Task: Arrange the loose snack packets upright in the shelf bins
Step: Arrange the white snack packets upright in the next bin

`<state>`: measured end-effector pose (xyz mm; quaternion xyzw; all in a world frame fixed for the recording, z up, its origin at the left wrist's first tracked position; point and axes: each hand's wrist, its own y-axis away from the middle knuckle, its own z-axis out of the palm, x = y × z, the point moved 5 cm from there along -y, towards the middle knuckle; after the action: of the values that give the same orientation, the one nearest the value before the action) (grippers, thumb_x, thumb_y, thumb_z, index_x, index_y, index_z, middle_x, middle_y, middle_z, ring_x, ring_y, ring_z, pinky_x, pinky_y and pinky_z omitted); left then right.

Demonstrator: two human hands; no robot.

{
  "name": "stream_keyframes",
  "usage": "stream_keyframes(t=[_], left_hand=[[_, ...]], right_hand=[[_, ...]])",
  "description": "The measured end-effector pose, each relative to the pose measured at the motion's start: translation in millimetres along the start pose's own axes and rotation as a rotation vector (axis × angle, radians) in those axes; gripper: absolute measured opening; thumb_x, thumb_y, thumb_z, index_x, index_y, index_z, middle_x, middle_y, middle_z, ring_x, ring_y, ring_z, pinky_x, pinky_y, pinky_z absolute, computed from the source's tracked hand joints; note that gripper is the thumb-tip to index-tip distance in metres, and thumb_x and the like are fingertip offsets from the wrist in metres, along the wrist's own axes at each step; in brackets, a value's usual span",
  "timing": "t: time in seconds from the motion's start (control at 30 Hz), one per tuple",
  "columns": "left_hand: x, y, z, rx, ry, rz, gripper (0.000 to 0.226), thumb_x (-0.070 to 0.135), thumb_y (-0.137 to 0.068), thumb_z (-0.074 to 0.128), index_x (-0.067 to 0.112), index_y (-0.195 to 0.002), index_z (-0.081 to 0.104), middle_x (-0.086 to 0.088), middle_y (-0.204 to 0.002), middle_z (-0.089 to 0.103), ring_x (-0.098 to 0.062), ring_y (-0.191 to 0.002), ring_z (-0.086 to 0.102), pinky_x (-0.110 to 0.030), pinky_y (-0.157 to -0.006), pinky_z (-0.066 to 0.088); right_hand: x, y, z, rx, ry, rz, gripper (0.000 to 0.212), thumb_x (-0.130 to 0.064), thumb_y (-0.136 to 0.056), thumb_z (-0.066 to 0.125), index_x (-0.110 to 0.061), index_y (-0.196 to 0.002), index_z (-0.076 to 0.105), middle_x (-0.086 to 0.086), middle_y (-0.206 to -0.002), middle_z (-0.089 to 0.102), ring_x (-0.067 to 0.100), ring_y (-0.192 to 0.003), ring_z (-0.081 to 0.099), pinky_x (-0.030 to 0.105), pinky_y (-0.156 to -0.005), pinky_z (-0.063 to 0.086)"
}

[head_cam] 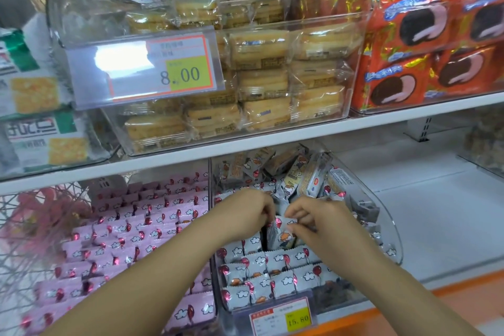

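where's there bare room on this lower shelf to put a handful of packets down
Bare white shelf lies right of the clear bin, running to the far right bin. The clear bin is crowded: neat grey packets in front, a loose heap behind, both hands on one packet. The pink packets fill theirs.

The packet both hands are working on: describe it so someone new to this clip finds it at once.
Start at the clear bin on the lower shelf, the one with the 16.80 price tag, right of the pink packets. Mid-bin, the left hand and right hand pinch one white balloon-print packet. It alone stands tilted above the neat front rows.
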<state>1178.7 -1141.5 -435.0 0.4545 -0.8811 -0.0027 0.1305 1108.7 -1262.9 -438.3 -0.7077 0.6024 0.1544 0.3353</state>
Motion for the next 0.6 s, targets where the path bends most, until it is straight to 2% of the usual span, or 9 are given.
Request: stream_keyframes(t=[0.07,0.13,0.23,0.3,0.37,0.47,0.53,0.6], left_hand=[[-1,1,0,-0.007,-0.021,0.011,0.021,0.008,-0.092,0.045,0.02,-0.092,0.062,0.002,-0.1,0.06,-0.016,-0.09,0.056,-0.027,-0.078,0.045],[-2,3,3,-0.016,-0.067,0.018,0.02,0.008,-0.093,0.043,0.023,-0.083,0.052,-0.001,-0.101,0.059,-0.02,-0.092,0.056,-0.035,-0.082,0.048],[-6,5,7,-0.048,-0.181,0.024,0.025,0.01,-0.095,0.045,0.024,-0.074,0.045,-0.001,-0.091,0.057,-0.022,-0.084,0.053,-0.036,-0.073,0.048],[-11,10,5,-0.072,-0.16,0.018,0.016,0.017,-0.097,0.044,0.022,-0.085,0.052,0.001,-0.087,0.057,-0.021,-0.08,0.053,-0.033,-0.069,0.045],[-11,15,-2,-0.059,-0.09,0.025,0.016,0.022,-0.098,0.042,0.026,-0.101,0.058,0.004,-0.094,0.061,-0.017,-0.083,0.055,-0.031,-0.073,0.045],[1,20,-10,0.025,-0.108,0.142,0.029,0.035,-0.099,0.045,0.034,-0.127,0.052,0.013,-0.124,0.059,-0.01,-0.109,0.053,-0.031,-0.095,0.04],[9,22,-4,0.0,-0.159,0.212,0.038,0.043,-0.097,0.048,0.037,-0.134,0.048,0.018,-0.138,0.048,-0.008,-0.126,0.042,-0.035,-0.108,0.029],[10,20,6,-0.042,-0.215,0.219,0.039,0.044,-0.094,0.053,0.038,-0.132,0.051,0.018,-0.141,0.046,-0.009,-0.13,0.039,-0.038,-0.112,0.026]], right_hand=[[-3,0,4,-0.031,0.043,-0.036,0.014,-0.025,-0.087,0.067,-0.024,-0.1,0.067,-0.009,-0.093,0.07,-0.002,-0.081,0.06,0.019,-0.084,0.05],[-10,0,11,-0.086,0.158,-0.099,0.015,-0.032,-0.09,0.061,-0.031,-0.104,0.068,-0.013,-0.094,0.071,0.001,-0.089,0.059,0.023,-0.094,0.04],[-12,-1,18,-0.155,0.305,-0.175,0.025,-0.039,-0.097,0.046,-0.04,-0.114,0.064,-0.013,-0.099,0.069,0.007,-0.102,0.05,0.027,-0.094,0.024],[-12,-2,17,-0.191,0.269,-0.183,0.028,-0.039,-0.099,0.042,-0.041,-0.118,0.062,-0.014,-0.102,0.068,0.005,-0.102,0.049,0.025,-0.091,0.023],[-11,-2,11,-0.185,0.131,-0.169,0.026,-0.035,-0.097,0.047,-0.039,-0.117,0.063,-0.017,-0.105,0.068,0.0,-0.099,0.053,0.02,-0.092,0.03],[-2,-1,-11,-0.052,0.052,-0.123,0.025,-0.025,-0.092,0.059,-0.035,-0.114,0.067,-0.018,-0.103,0.067,-0.002,-0.095,0.057,0.021,-0.09,0.045],[1,1,-23,0.028,0.179,-0.137,0.025,-0.025,-0.088,0.064,-0.035,-0.111,0.069,-0.02,-0.105,0.067,0.003,-0.101,0.056,0.028,-0.096,0.041],[0,5,-24,-0.013,0.339,-0.128,0.027,-0.034,-0.09,0.061,-0.039,-0.116,0.064,-0.024,-0.116,0.062,0.004,-0.115,0.047,0.027,-0.105,0.025]])
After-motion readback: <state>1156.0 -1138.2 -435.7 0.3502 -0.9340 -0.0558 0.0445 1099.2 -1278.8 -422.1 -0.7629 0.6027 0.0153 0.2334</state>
